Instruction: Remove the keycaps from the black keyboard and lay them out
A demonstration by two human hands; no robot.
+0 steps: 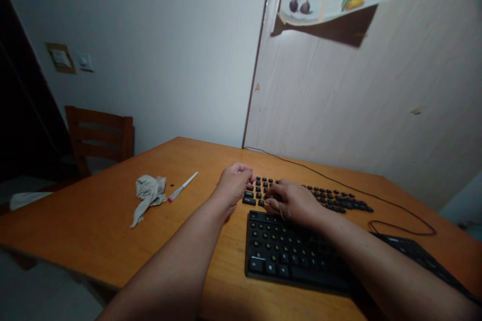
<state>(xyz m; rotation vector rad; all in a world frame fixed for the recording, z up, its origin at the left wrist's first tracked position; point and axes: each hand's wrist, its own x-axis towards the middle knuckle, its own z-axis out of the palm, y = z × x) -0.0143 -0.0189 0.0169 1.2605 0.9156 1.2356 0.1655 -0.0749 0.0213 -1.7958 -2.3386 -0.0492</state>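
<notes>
Loose keys (249, 201) are laid out in rows at centre and right of centre, behind the keyboard (269, 246) at lower right. The left hand (235, 185) is curled beside them; the right hand (295, 201) is bent low over them. Whether anything is pinched by either cannot be told. The rows could be scattered by a brushing finger or by a tug on the cable (278, 157), and the order of the keys could be lost.

On the wooden table (131, 256), a black keyboard (276, 247) is laid; from it, loose keycaps (249, 201) are spread at twelve o'clock, a cable (377, 195) at two, a slim white tool (185, 185) and crumpled cloth (150, 189) at ten.
</notes>
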